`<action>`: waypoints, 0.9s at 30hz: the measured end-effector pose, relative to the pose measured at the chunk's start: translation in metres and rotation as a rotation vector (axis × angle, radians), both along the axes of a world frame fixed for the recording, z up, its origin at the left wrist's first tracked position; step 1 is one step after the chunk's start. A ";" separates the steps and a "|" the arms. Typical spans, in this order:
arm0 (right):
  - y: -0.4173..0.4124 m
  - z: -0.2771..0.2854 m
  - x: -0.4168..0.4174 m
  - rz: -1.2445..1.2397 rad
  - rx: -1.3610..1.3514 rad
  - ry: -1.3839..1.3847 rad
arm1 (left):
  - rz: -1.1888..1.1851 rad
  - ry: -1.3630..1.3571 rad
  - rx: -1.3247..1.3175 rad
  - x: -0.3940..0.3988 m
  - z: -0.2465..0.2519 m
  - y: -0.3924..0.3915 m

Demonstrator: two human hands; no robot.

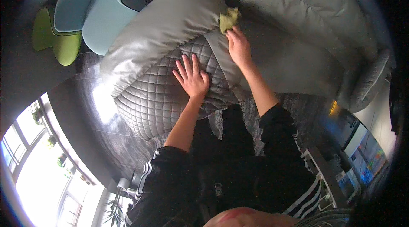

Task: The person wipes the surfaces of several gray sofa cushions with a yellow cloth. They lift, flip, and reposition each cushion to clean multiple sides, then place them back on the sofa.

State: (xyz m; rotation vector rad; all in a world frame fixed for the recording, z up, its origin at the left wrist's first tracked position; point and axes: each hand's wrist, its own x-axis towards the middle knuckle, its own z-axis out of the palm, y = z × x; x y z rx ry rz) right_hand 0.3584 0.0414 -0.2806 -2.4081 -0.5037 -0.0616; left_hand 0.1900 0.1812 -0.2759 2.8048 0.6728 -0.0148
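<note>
A grey sofa with a smooth, leather-like cover fills the upper middle of the view. My left hand [192,80] lies flat, fingers spread, on the quilted side panel [150,94] of the sofa's arm. In my right hand [239,46] is a crumpled yellow-green cloth [228,21]. The cloth touches the inner side of the padded armrest [172,13], close to where it meets the seat [287,54]. My right fingertips are partly hidden behind the cloth.
A light blue chair [107,13] and a green chair [67,46] stand left of the armrest. The puffy backrest [297,0] runs along the top right. Dark wood-look flooring [118,144] lies below. A lit screen [369,156] is at lower right, windows [41,169] at lower left.
</note>
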 end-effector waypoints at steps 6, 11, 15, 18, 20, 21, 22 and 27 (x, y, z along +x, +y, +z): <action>-0.019 0.042 -0.069 0.146 -0.051 0.065 | 0.024 0.024 -0.026 -0.013 -0.013 0.010; 0.058 0.046 -0.046 0.334 0.043 0.028 | 0.024 0.067 -0.044 -0.009 -0.016 0.009; 0.182 0.015 -0.066 0.605 0.105 0.208 | 0.069 0.041 -0.230 -0.020 -0.038 0.010; 0.256 0.007 -0.121 0.901 0.033 0.205 | 0.003 -0.049 -0.148 -0.013 -0.022 0.014; 0.290 -0.002 -0.143 1.004 0.079 0.173 | 0.001 -0.006 -0.213 -0.007 -0.002 0.015; 0.304 0.001 -0.152 1.018 0.140 0.206 | 0.004 -0.013 -0.237 -0.006 0.000 0.016; 0.311 0.002 -0.154 1.036 0.080 0.212 | -0.003 -0.048 -0.240 -0.006 0.000 0.018; 0.271 0.008 -0.115 0.979 -0.036 0.216 | 0.061 -0.135 -0.267 -0.019 -0.031 0.023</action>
